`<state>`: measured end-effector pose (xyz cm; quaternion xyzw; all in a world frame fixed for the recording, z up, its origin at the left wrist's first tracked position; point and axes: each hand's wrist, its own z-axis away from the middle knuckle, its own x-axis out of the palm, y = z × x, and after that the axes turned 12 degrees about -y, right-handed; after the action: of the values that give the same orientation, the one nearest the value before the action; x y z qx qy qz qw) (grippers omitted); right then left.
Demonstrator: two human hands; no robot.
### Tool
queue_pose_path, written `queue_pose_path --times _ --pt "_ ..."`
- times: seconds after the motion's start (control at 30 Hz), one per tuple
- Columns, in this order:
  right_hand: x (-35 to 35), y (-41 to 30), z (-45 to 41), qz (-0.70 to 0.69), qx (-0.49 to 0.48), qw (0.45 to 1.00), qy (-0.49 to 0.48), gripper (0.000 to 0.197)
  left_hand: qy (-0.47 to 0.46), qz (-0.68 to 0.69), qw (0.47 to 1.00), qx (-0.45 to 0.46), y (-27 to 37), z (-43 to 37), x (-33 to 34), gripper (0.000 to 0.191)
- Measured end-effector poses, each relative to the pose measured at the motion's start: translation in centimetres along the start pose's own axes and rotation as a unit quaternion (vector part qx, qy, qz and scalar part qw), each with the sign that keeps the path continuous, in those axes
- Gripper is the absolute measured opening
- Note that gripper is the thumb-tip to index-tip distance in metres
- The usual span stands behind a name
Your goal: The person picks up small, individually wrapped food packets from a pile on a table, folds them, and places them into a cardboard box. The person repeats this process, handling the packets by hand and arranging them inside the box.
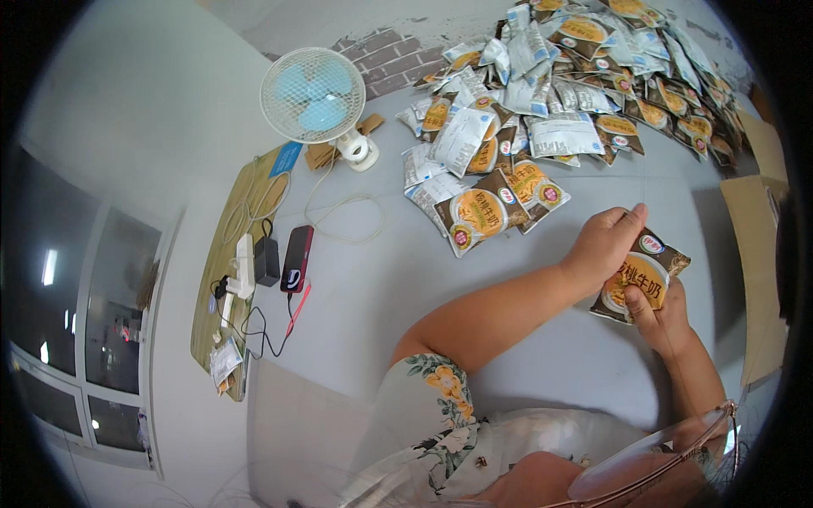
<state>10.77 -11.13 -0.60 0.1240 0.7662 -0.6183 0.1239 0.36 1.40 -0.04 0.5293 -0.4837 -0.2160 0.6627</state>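
A brown and white packet with a printed orange bowl picture (649, 267) is held between my two hands above the right side of the table. My left hand (603, 244) grips its upper left edge, the thumb pointing up along the side. From below, my right hand (664, 314) pinches the lower part, its thumb across the printed front. The packet faces up and tilts slightly, and its left edge is partly covered by my left hand. Nearest to the hands on the table lies a similar packet (479, 213), front up, overlapping others.
A large heap of packets (571, 82) covers the back right. An open cardboard box (752, 273) stands at the right edge. On the left are a white clip fan (312, 95), a power strip (243, 267), a black adapter (267, 260) and a red-edged phone (300, 257) with cables.
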Motion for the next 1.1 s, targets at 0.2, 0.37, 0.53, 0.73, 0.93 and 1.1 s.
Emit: queue_pose_path --times 0.2,0.37,0.53,0.73,0.93,1.1 --pt "-1.4 -0.6 -0.5 0.156 -0.018 0.987 -0.036 0.026 0.026 -0.07 0.996 -0.05 2.1 0.0 -0.7 0.042" --pt "-1.4 0.9 -0.5 0.306 -0.088 0.948 -0.022 0.019 -0.013 -0.612 0.696 0.376 2.8 0.9 -0.1 0.056" --pt "-2.2 1.1 0.2 0.382 -0.115 0.914 -0.071 0.022 -0.061 -0.648 0.705 0.283 2.7 1.9 1.6 0.051" --pt "-2.6 -0.3 -0.5 0.293 0.016 0.955 0.029 0.052 0.008 -0.388 0.921 0.014 1.7 1.1 0.3 0.038" --pt "-2.6 -0.7 -0.8 0.075 0.113 0.98 0.148 0.052 0.109 0.033 0.993 -0.012 0.1 0.6 1.6 0.054" --pt "-2.6 1.4 -1.3 -0.123 0.128 0.967 0.183 0.04 0.084 -0.034 0.996 0.023 -0.8 2.4 3.9 0.041"
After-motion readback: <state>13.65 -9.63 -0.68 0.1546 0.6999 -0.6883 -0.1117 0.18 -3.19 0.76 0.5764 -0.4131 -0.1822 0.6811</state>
